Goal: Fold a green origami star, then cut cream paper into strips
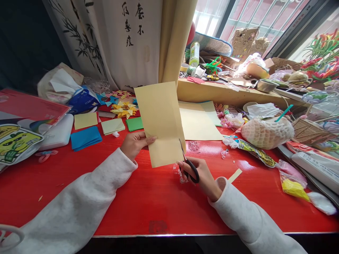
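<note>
My left hand pinches the left edge of a pale yellow sheet of paper, thumb on the near face, and holds it up above the red table. In my right hand is a pair of scissors with black handles. Its blades reach the lower right part of the sheet, near the right edge; whether they have cut in there I cannot tell. A narrow pale paper strip lies beside my right sleeve. Behind the held sheet, more large pale yellow sheets lie on the table.
Stacks of blue, pale green and yellow paper lie left, near a folded yellow paper star. At right sit a net-wrapped fruit with a straw and a yellow packet. A cluttered sill runs behind.
</note>
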`<state>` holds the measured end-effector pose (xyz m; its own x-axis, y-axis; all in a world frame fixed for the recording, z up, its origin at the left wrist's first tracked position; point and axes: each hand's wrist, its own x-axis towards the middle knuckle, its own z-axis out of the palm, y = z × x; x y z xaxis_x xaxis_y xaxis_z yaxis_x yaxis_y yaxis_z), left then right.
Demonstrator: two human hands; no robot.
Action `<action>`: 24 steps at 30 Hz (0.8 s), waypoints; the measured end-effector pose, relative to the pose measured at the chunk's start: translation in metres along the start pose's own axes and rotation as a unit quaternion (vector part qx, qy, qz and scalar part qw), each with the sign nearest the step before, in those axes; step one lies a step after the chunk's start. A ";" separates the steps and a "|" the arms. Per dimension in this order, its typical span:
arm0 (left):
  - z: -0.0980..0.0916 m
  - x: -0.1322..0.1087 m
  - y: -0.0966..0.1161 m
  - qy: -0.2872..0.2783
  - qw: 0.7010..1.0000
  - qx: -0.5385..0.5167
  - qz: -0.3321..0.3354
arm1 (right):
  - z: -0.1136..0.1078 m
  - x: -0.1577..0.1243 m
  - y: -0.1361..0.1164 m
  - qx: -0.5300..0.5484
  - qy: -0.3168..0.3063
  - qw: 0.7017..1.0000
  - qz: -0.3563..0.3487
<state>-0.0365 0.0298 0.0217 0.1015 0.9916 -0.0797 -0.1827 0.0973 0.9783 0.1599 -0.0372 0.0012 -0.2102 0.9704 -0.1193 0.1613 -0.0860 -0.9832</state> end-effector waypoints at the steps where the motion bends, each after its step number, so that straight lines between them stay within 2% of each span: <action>1: 0.000 0.000 -0.001 -0.002 1.000 0.000 -0.001 | 0.000 0.000 0.000 -0.001 -0.001 1.000 0.000; 11: -0.002 0.001 -0.002 -0.015 1.000 -0.003 -0.003 | 0.000 0.000 0.003 -0.011 0.004 1.000 -0.026; 18: -0.005 0.003 -0.006 -0.045 0.999 0.021 0.001 | 0.000 0.001 -0.002 -0.007 0.005 1.000 -0.003; 24: -0.007 0.004 -0.008 -0.052 0.998 0.027 0.001 | 0.000 0.001 0.000 0.001 0.002 1.000 -0.017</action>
<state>-0.0416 0.0332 0.0127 0.2035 0.9773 -0.0598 -0.1303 0.0876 0.9876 0.1599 -0.0361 0.0014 -0.2123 0.9735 -0.0852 0.1523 -0.0532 -0.9869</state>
